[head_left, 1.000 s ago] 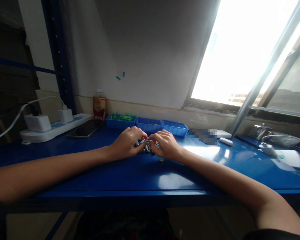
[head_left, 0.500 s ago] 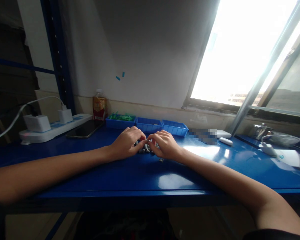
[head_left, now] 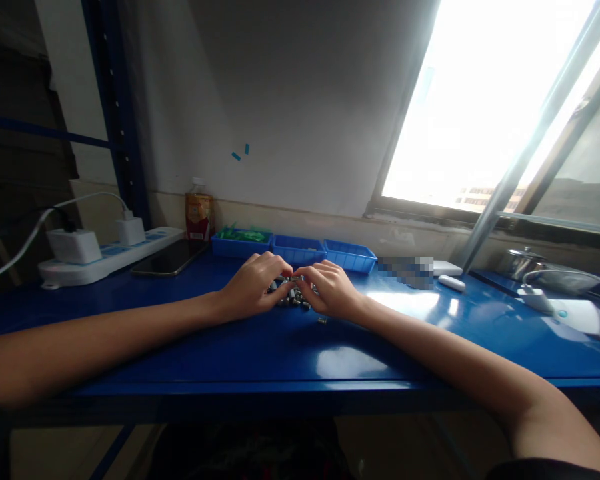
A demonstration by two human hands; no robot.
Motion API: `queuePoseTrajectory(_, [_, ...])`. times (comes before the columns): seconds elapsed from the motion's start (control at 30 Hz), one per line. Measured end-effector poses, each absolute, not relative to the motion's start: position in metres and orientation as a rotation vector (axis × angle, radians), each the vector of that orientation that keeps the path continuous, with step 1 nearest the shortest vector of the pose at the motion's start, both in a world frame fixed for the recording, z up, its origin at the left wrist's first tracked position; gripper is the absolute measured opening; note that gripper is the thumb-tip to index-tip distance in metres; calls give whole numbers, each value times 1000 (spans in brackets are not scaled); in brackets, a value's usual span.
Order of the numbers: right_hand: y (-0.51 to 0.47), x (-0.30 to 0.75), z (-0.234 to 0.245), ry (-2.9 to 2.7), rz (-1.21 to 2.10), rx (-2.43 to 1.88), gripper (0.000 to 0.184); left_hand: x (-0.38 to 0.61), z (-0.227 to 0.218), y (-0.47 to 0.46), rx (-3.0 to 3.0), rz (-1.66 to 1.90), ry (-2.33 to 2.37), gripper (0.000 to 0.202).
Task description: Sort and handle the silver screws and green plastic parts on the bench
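My left hand (head_left: 254, 285) and my right hand (head_left: 329, 289) rest side by side on the blue table (head_left: 260, 353), fingertips meeting over a small heap of grey metal parts (head_left: 291, 299). Both hands have their fingers curled in a pinch on a small metal piece between them, too small to name. One stray metal part (head_left: 323, 321) lies on the table just in front of my right hand.
Three blue trays (head_left: 300, 251) stand behind the hands; the left one holds green pieces. A phone (head_left: 169, 259), a power strip with chargers (head_left: 100, 253) and a bottle (head_left: 199, 215) are at the back left. White devices (head_left: 575, 310) lie at the right by the window.
The fingertips of both hands have shifted slightly over the heap of metal parts; the arms stay where they were.
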State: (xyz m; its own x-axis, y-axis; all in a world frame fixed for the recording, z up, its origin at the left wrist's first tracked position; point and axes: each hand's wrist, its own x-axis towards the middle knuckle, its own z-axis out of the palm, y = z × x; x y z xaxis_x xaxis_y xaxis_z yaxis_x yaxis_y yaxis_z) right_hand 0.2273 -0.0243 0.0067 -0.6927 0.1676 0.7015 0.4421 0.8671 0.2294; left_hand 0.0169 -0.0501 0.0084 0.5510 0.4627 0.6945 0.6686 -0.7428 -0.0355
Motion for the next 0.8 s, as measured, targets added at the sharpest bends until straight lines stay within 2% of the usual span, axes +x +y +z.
queuePoseTrajectory(0.1, [-25,228,7,-2329,-484,-452,20,17,9,-50,-2503,-976,-953,21])
queuePoseTrajectory(0.27, [-24,228,9,-2320,-565,-395,14,16,10,-51,-2516,-964,-961,25])
queuePoseTrajectory(0.5, [-12,242,29,-2209,-711,-411,16,15,12,-45,-2532,-919,-1060,28])
queuePoseTrajectory(0.6, [11,266,42,-2065,-767,-702,20,5,21,-33,-2527,-867,-1144,23])
queuePoseTrajectory(0.7, [41,299,46,-1980,-710,-1222,25,-12,34,-23,-2665,-775,-1161,20])
queuePoseTrajectory(0.8, [63,325,40,-1910,-644,-1583,32,-25,45,-20,-2954,-491,-1085,21])
